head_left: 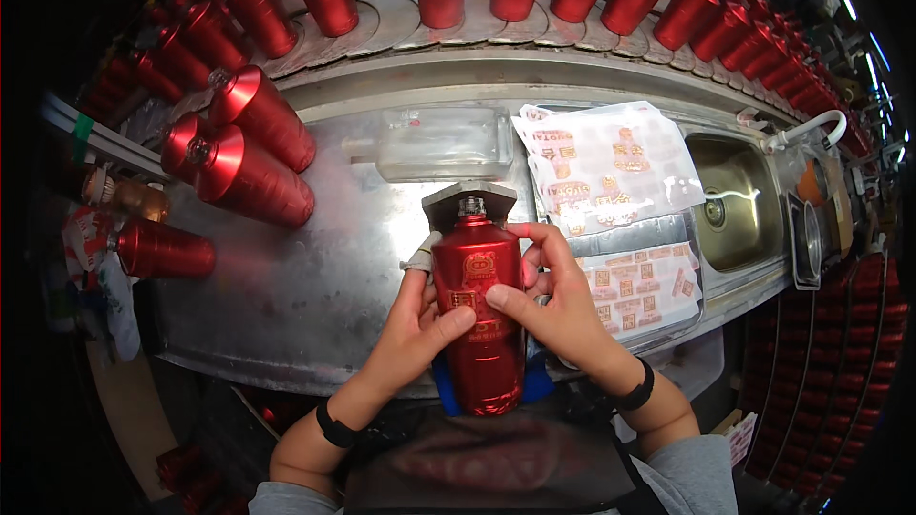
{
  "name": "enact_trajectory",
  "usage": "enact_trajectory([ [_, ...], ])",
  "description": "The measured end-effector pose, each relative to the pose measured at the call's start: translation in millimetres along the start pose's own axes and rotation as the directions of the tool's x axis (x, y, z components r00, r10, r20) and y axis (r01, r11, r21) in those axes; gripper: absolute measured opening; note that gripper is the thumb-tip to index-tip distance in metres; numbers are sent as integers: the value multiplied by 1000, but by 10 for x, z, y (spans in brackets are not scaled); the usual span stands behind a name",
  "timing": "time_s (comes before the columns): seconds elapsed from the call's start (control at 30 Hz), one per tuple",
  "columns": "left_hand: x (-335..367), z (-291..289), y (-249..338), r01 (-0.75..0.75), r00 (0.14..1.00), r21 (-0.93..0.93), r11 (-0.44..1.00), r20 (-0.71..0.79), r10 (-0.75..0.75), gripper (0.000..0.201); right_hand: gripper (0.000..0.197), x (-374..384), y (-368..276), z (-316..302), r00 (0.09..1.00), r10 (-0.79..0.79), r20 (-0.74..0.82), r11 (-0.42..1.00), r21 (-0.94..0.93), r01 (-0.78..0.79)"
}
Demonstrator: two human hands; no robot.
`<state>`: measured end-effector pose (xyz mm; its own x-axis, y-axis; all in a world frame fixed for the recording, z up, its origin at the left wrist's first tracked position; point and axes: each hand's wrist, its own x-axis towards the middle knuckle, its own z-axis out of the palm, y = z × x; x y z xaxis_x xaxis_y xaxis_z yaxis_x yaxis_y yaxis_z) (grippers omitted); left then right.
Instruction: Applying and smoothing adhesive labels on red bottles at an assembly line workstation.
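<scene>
A glossy red bottle (482, 343) with gold markings lies tilted in front of me, its clear neck pointing away, against a dark angled metal rest (442, 206). My left hand (410, 329) grips its left side, thumb on the front face beside a small square gold mark; a pale wrap covers a fingertip. From the other side my right hand (565, 310) holds it, the thumb pressed to the front and the fingers around the edge. A blue piece (536, 383) shows beneath the bottle. To the right lie decal sheets (620, 167) with red and gold prints and a smaller-print sheet (641, 291).
Several red bottles (253, 176) stand on the left of the metal table (286, 315), and one (164, 248) lies beyond. A clear glass bottle (444, 145) lies behind the rest. Further back runs a conveyor (391, 38) of red bottles. A sink (739, 205) is at right.
</scene>
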<state>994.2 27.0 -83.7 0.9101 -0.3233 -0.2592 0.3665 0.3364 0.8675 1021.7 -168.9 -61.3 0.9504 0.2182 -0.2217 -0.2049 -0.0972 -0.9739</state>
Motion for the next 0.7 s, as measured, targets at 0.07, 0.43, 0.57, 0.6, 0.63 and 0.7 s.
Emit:
enact_trajectory([
  [0.07, 37, 17, -9, -4, 1000, 3, 1000, -30, 4, 84, 64, 35, 0, 25, 1000, 11, -14, 999, 51, -10],
  [0.43, 58, -31, -74, -53, 998, -40, 998, -26, 52, 84, 55, 177, 49, 117, 987, -73, -142, 980, -194, 44],
  [0.57, 59, -43, -66, -32, 999, -57, 998, -8, 32, 84, 56, 190, 60, 118, 988, -75, -138, 983, -176, 50],
  [0.6, 62, -37, -59, -41, 999, -56, 998, -14, 41, 83, 55, 189, 64, 119, 988, -72, -139, 986, -162, 49],
  [0.63, 68, -33, -48, -51, 999, -55, 997, -20, 50, 82, 55, 191, 71, 123, 988, -44, -150, 984, -176, 17],
  [0.7, 116, -52, -5, -46, 998, -59, 997, -44, 43, 79, 54, 194, 85, 127, 987, -74, -141, 991, -119, 57],
])
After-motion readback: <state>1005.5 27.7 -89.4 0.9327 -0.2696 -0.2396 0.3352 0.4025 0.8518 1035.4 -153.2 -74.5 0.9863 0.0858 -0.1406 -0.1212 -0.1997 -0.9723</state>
